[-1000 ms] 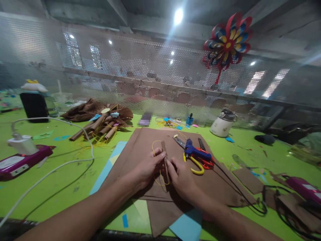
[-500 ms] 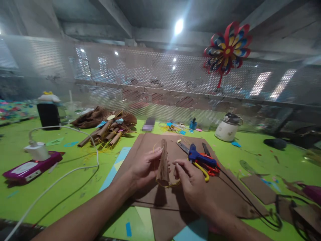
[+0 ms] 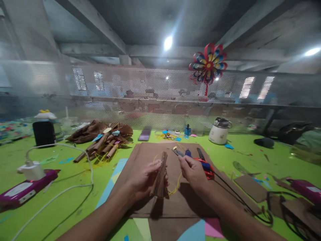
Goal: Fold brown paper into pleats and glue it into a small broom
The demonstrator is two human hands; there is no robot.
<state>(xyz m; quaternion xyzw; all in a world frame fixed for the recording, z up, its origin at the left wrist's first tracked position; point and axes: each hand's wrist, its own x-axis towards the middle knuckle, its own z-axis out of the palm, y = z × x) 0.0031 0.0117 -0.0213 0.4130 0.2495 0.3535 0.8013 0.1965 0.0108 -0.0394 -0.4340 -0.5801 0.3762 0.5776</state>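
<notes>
A narrow pleated fan of brown paper (image 3: 159, 177) stands tilted in my left hand (image 3: 145, 177), its folds pressed together between thumb and fingers. Thin yellow string (image 3: 177, 187) hangs from the paper and curves up toward my right hand (image 3: 193, 170). The fingers of that hand are pinched, apparently on the string, though their tips are partly hidden. Just behind it lie a blue glue gun (image 3: 188, 153) with a black cord and red-handled scissors (image 3: 209, 169), both partly covered by the hand. Brown cardboard (image 3: 142, 157) lies underneath.
More rolled and pleated brown paper (image 3: 100, 142) with yellow string lies at the back left. A purple power strip (image 3: 17, 192) with a white charger and cable sits at left. A white bottle (image 3: 218, 132), a small blue bottle (image 3: 187, 130) and cardboard scraps (image 3: 250, 187) are toward the right.
My right hand has moved right and forward, away from the pleated paper and over the glue gun and scissors. The yellow string now trails between both hands. The camera view has tilted up.
</notes>
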